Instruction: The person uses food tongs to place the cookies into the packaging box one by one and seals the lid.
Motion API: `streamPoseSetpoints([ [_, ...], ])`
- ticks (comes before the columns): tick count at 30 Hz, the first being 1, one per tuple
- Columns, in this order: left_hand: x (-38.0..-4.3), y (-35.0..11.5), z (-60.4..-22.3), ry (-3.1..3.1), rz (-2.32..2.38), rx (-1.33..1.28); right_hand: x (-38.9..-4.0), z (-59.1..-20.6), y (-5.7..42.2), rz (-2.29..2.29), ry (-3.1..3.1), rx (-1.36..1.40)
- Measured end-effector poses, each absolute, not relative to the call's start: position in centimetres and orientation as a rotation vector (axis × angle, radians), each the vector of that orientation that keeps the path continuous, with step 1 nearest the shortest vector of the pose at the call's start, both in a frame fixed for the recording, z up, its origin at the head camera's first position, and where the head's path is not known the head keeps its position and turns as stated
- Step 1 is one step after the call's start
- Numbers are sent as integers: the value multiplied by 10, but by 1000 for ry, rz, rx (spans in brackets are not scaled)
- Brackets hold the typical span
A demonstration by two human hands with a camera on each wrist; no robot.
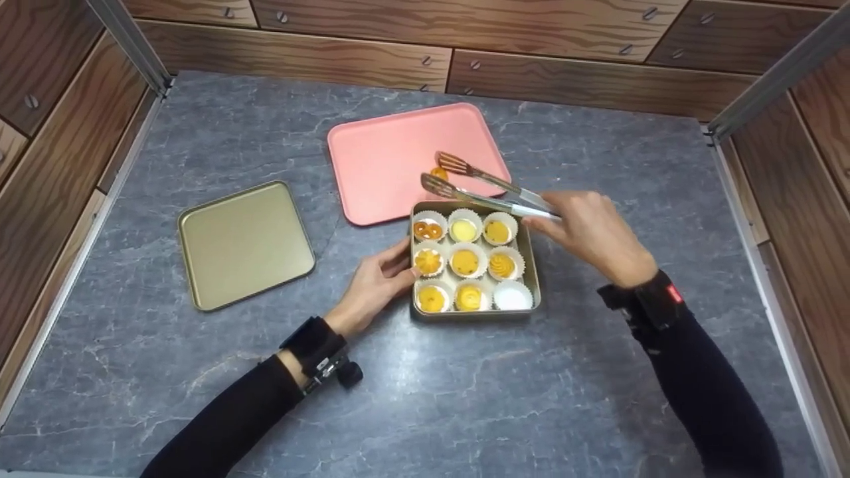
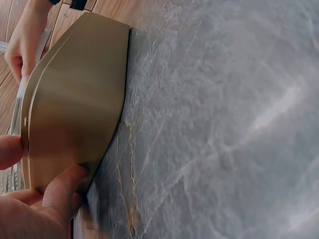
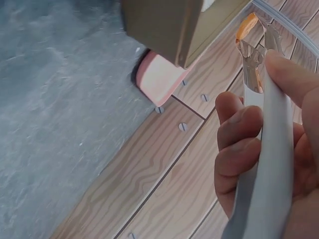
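A square gold tin [image 1: 475, 316] holds rows of white paper cups, most with a small yellow or orange pastry inside; the front right cup [image 1: 512, 296] shows only white. My left hand [image 1: 375, 285] grips the tin's left side, thumb at the rim and fingertips [image 2: 67, 181] against the outer wall. Around the handles of a pair of tongs [image 1: 491, 189] curls my right hand [image 1: 594, 232], above the tin's back right corner. Between the slotted tong tips appears an orange pastry [image 1: 439, 173], over the pink tray [image 1: 392, 159]; how firmly they touch it I cannot tell.
To the left lies a flat gold lid [image 1: 246, 245] with a raised rim. The pink tray sits behind the tin, close to its back edge. Wood-patterned panels [image 1: 345, 63] border the grey marbled tabletop [image 1: 465, 411] at the back and both sides.
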State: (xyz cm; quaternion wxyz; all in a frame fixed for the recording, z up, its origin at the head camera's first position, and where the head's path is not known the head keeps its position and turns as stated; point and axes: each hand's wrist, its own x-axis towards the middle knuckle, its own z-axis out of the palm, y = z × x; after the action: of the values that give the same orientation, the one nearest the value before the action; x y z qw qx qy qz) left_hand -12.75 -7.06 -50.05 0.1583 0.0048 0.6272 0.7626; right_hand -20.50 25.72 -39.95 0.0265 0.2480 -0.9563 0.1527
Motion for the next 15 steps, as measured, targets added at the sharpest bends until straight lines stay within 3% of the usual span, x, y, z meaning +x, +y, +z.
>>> streamPoseSetpoints([
  [15, -125, -71, -500, 1816, 2163, -2, -165, -404, 301, 479, -2874, 800],
])
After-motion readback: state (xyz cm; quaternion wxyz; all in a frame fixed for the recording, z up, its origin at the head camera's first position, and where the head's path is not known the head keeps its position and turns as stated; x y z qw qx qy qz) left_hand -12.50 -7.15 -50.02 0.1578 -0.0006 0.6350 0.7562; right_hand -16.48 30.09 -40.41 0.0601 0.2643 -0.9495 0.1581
